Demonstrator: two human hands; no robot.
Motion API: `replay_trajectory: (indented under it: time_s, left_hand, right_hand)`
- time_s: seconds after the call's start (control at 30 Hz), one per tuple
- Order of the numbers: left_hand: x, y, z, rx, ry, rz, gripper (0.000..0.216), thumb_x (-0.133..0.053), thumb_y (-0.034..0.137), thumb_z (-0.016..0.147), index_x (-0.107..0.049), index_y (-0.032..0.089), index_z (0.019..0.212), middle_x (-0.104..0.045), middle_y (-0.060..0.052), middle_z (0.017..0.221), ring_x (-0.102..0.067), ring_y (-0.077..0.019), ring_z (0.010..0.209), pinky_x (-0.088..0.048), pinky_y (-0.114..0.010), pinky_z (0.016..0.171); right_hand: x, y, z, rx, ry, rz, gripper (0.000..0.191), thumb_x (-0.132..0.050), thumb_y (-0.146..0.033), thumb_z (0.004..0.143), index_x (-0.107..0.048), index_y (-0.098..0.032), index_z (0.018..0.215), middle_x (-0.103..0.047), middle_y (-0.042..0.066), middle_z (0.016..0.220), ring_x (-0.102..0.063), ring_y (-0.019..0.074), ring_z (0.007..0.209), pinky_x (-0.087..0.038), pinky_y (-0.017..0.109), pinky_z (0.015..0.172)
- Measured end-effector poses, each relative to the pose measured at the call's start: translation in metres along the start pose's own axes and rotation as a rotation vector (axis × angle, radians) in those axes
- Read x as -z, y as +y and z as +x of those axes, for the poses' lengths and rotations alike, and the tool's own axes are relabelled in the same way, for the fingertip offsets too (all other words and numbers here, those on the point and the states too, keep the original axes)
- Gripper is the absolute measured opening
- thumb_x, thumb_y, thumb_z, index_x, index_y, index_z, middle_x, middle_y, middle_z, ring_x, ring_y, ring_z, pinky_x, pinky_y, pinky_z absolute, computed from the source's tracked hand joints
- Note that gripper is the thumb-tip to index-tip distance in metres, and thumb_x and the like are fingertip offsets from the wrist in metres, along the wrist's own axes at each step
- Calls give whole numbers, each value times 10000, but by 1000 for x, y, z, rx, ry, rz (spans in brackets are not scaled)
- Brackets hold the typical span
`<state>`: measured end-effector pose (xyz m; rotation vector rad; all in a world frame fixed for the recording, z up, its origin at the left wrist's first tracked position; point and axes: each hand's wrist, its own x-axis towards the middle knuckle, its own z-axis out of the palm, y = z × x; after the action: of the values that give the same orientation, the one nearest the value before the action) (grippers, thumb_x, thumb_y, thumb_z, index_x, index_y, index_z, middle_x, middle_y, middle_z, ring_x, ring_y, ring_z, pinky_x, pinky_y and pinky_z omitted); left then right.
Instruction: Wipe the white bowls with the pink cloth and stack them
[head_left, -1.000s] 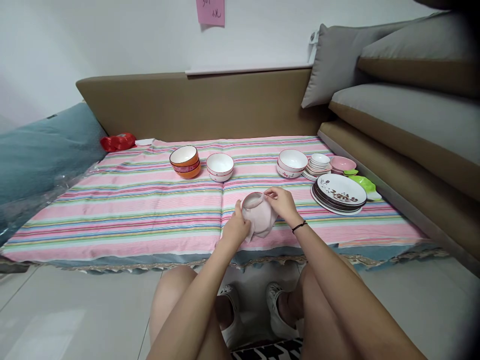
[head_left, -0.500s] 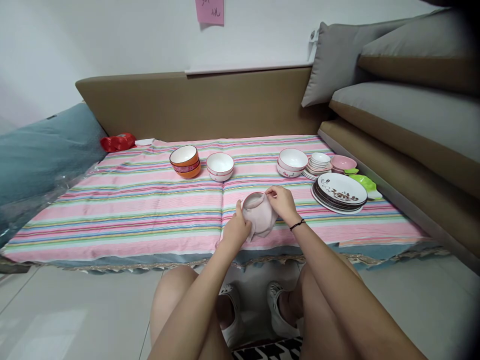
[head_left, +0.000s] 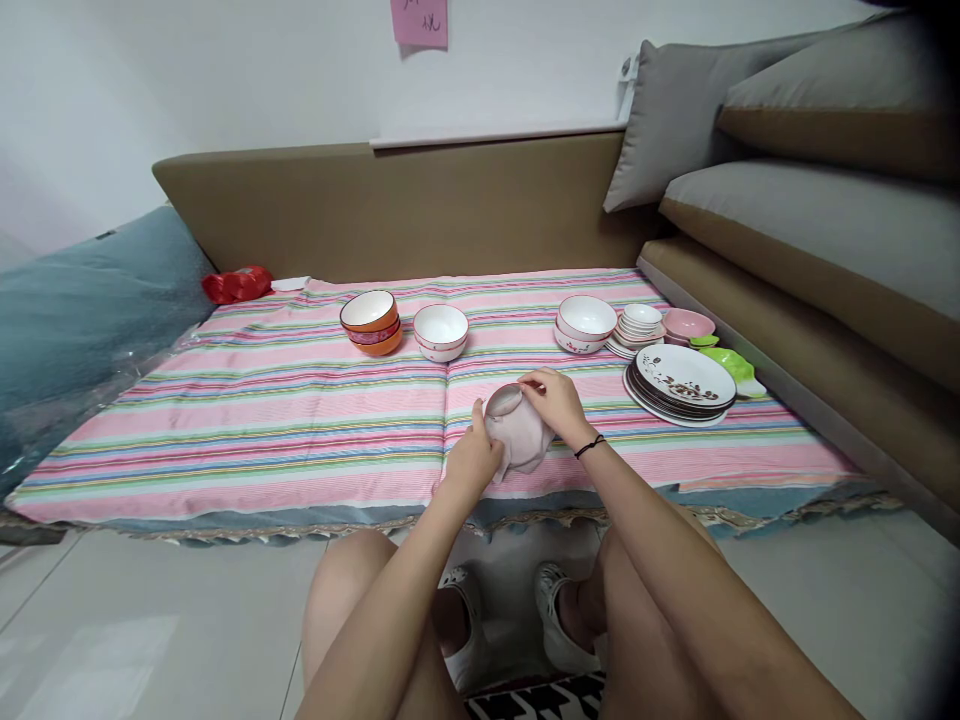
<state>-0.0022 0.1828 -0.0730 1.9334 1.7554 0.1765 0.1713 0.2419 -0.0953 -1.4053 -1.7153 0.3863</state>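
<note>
Over the front edge of the striped cloth, a small bowl [head_left: 503,401] is tilted, its shaded inside partly showing. A pale pinkish cloth [head_left: 525,438] drapes over its near and right side and hides most of its outside. My left hand [head_left: 472,457] grips the bowl from the left, with one finger up along the rim and the thumb pressing on the cloth. On the far right of the rim, my right hand [head_left: 556,402] pinches the edge of the cloth between thumb and fingers.
Behind stand orange bowls [head_left: 369,313], white bowls [head_left: 441,330] and larger red-rimmed bowls [head_left: 586,322]. To the right are stacked plates [head_left: 685,378], small white dishes [head_left: 641,318], a pink bowl [head_left: 689,323] and a green dish [head_left: 730,366]. Cushions [head_left: 817,210] border the right side.
My right hand has shifted slightly left along the rim with the cloth edge, covering a little more of it. My left hand and the bowl have hardly moved.
</note>
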Motion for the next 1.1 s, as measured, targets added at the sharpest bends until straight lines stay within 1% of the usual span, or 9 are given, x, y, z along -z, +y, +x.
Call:
replay_trajectory:
  time_s: [0.1, 0.2, 0.37, 0.47, 0.53, 0.63, 0.8, 0.93, 1.1]
  left_hand:
    - [0, -3, 1, -10, -3, 12, 780, -414, 232, 863, -51, 123, 1545, -666, -226, 1175, -668, -335, 1036, -465, -401, 844]
    - [0, -6, 2, 4, -5, 17, 791, -415, 260, 869, -38, 101, 1546, -681, -218, 1149, -663, -335, 1047, -464, -397, 845]
    - [4, -5, 4, 39, -52, 9, 781, -390, 281, 892, -13, 87, 1548, -698, -205, 1124, -664, -318, 1054, -458, -390, 866]
    - [8, -5, 5, 51, -82, -12, 762, -369, 279, 904, -14, 96, 1553, -668, -226, 1195, -648, -336, 1098, -453, -406, 883]
    - [10, -7, 8, 34, -99, -70, 752, -363, 262, 910, -10, 108, 1556, -623, -231, 1277, -626, -329, 1150, -442, -401, 915]
    - [8, -13, 13, -6, -104, -194, 708, -335, 278, 942, -27, 113, 1558, -577, -222, 1347, -615, -299, 1176, -426, -384, 955]
    - [4, -18, 16, -25, -136, -348, 796, -393, 427, 955, 26, 111, 1553, -606, -195, 1319, -641, -272, 1118, -447, -369, 927]
    - [4, -12, 9, 20, -140, -337, 996, -550, 449, 885, 108, 84, 1537, -600, -215, 1319, -607, -309, 1174, -445, -369, 923]
    - [3, -6, 5, 39, -119, -262, 1081, -638, 411, 831, 110, 63, 1531, -602, -244, 1300, -590, -348, 1198, -436, -383, 920]
  right_hand:
    - [6, -8, -2, 4, 73, -21, 232, -533, -185, 827, -664, -182, 1017, -692, 89, 1015, -634, 211, 850, -514, 345, 795]
    - [13, -18, -9, 61, 65, -98, 227, -469, -162, 851, -660, -195, 970, -688, 84, 972, -626, 217, 889, -492, 328, 801]
    - [11, -25, -29, 181, -437, -298, 237, -484, -140, 853, -700, -204, 781, -717, 61, 831, -643, 210, 788, -468, 298, 732]
    - [4, -24, -37, 199, -575, -386, 246, -502, -120, 848, -719, -183, 752, -724, 93, 843, -662, 228, 824, -475, 304, 754]
    - [-1, -21, -39, 207, -590, -377, 231, -514, -115, 853, -734, -180, 826, -727, 96, 910, -664, 228, 901, -484, 302, 810]
    - [-6, -16, -39, 264, -552, -343, 237, -530, -140, 876, -729, -169, 1003, -690, 114, 1125, -603, 245, 1115, -456, 347, 977]
    - [-10, -3, -44, 295, -551, -363, 364, -531, -263, 924, -641, -177, 1260, -499, 137, 1443, -422, 315, 1352, -354, 492, 1121]
    - [-12, 2, -50, 243, -587, -403, 409, -464, -342, 968, -589, -218, 1338, -427, 108, 1511, -344, 354, 1412, -333, 553, 1130]
    - [-12, 3, -51, 253, -572, -427, 416, -492, -325, 960, -574, -216, 1354, -391, 111, 1532, -368, 356, 1401, -344, 551, 1127]
